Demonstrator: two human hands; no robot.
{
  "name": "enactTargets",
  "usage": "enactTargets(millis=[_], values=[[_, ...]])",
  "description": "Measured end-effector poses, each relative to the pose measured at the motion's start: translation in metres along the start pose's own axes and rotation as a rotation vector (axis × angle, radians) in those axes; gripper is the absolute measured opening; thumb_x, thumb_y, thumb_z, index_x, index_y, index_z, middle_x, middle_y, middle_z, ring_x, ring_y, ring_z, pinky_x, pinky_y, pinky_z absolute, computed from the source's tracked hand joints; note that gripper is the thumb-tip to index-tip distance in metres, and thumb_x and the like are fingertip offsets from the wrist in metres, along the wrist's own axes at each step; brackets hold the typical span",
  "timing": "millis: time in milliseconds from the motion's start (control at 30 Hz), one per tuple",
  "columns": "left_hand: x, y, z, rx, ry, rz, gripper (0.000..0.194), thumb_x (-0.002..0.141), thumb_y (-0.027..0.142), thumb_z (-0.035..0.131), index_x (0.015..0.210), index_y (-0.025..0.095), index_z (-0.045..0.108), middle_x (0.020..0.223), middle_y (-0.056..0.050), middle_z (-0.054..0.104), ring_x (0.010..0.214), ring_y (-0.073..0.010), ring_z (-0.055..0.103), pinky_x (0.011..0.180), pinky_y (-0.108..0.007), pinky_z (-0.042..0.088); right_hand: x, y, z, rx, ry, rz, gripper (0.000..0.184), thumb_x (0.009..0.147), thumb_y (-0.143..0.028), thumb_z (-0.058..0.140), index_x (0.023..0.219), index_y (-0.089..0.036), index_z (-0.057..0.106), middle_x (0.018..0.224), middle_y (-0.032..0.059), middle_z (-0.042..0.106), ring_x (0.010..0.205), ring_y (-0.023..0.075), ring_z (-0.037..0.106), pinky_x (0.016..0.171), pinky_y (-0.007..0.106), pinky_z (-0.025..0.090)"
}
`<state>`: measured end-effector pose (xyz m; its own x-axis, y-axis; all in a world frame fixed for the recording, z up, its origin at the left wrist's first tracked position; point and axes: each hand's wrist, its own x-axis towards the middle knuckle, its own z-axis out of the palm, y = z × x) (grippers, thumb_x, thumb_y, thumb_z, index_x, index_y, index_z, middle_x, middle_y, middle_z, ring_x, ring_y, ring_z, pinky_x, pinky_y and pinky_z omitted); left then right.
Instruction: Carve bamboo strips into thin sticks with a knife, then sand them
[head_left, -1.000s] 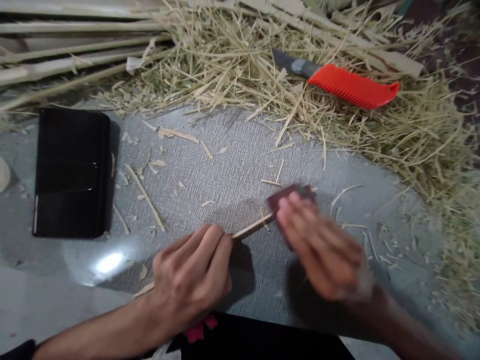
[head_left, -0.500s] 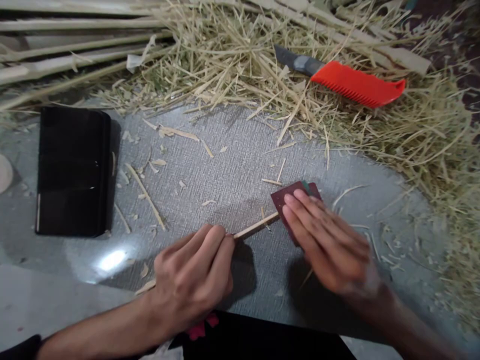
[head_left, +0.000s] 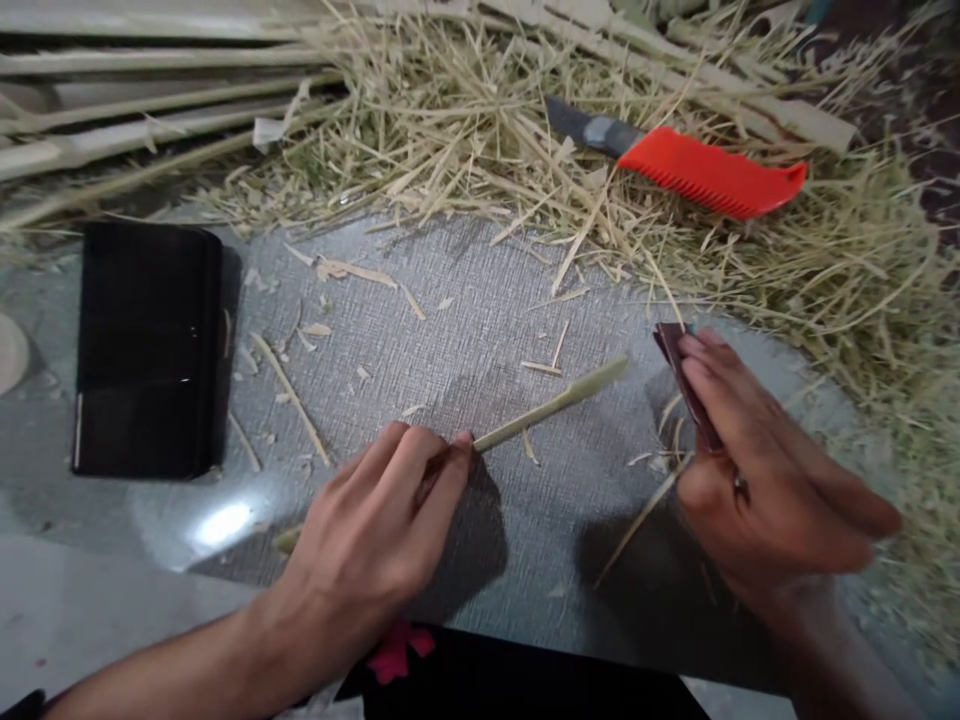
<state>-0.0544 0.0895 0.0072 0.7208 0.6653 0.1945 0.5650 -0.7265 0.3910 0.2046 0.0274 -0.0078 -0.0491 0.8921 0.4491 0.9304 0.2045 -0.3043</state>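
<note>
My left hand (head_left: pixel 375 510) is closed around a thin bamboo strip (head_left: pixel 555 402), pinching it between thumb and fingers. The strip slants up to the right and widens into a flat greenish end; its other end shows behind my wrist. To the right, my right hand (head_left: pixel 772 470) grips a folded piece of dark maroon sandpaper (head_left: pixel 688 385) between thumb and fingers. A gap separates the sandpaper from the strip's tip. Part of the sandpaper is hidden by my fingers.
A knife with a red handle (head_left: pixel 712 172) lies on a heap of bamboo shavings (head_left: pixel 450 120) at the back. Long bamboo pieces (head_left: pixel 150 137) lie at the back left. A black rectangular device (head_left: pixel 146 350) rests on the grey textured table (head_left: pixel 420 350) among scattered slivers.
My right hand has moved right with the sandpaper, off the strip, and tilted it. The strip's wide end is now uncovered, and a greener face shows. My left hand keeps hold.
</note>
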Motion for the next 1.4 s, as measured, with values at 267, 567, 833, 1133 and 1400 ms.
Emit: enactTargets(millis=[267, 567, 833, 1133, 1400], values=[[0.002, -0.003, 0.000, 0.081, 0.008, 0.167, 0.014, 0.091, -0.002, 0.054, 0.087, 0.000, 0.068, 0.062, -0.004, 0.059, 0.050, -0.0142, 0.053, 0.040, -0.027, 0.044, 0.003, -0.016, -0.008, -0.051, -0.253, -0.264, 0.055, 0.088, 0.001, 0.050, 0.143, 0.000, 0.044, 0.141, 0.0188, 0.053, 0.138, 0.0299, 0.044, 0.115, 0.047, 0.044], [0.003, -0.003, -0.001, 0.021, -0.008, 0.157, 0.024, 0.093, -0.002, 0.048, 0.080, 0.003, 0.067, 0.063, -0.005, 0.059, 0.054, -0.0156, 0.053, 0.045, -0.028, 0.047, 0.003, -0.014, 0.006, -0.028, -0.328, -0.379, 0.046, 0.087, 0.003, 0.045, 0.132, 0.004, 0.053, 0.137, 0.0208, 0.056, 0.138, 0.0306, 0.044, 0.112, 0.045, 0.047], [-0.002, -0.001, 0.000, 0.020, -0.005, 0.135, 0.021, 0.093, -0.001, 0.050, 0.081, 0.004, 0.066, 0.063, -0.004, 0.058, 0.055, -0.0154, 0.051, 0.045, -0.028, 0.045, 0.011, -0.018, -0.001, -0.180, -0.320, -0.419, 0.041, 0.089, 0.002, 0.046, 0.129, 0.008, 0.054, 0.134, 0.0234, 0.057, 0.132, 0.0335, 0.051, 0.108, 0.045, 0.049], [0.000, -0.001, 0.000, 0.015, -0.004, 0.153, 0.019, 0.091, -0.001, 0.053, 0.080, 0.003, 0.068, 0.062, -0.005, 0.058, 0.053, -0.0164, 0.052, 0.043, -0.029, 0.044, 0.015, -0.013, 0.001, -0.185, -0.317, -0.464, 0.049, 0.091, 0.000, 0.045, 0.139, 0.005, 0.045, 0.133, 0.0222, 0.057, 0.134, 0.0310, 0.048, 0.106, 0.045, 0.052], [-0.001, -0.001, 0.000, 0.006, -0.010, 0.147, 0.022, 0.092, -0.002, 0.051, 0.079, 0.003, 0.068, 0.064, -0.007, 0.063, 0.053, -0.0179, 0.057, 0.043, -0.030, 0.048, 0.013, -0.012, 0.002, -0.123, -0.317, -0.444, 0.040, 0.090, 0.001, 0.044, 0.128, 0.005, 0.056, 0.133, 0.0202, 0.059, 0.131, 0.0304, 0.052, 0.107, 0.043, 0.051]])
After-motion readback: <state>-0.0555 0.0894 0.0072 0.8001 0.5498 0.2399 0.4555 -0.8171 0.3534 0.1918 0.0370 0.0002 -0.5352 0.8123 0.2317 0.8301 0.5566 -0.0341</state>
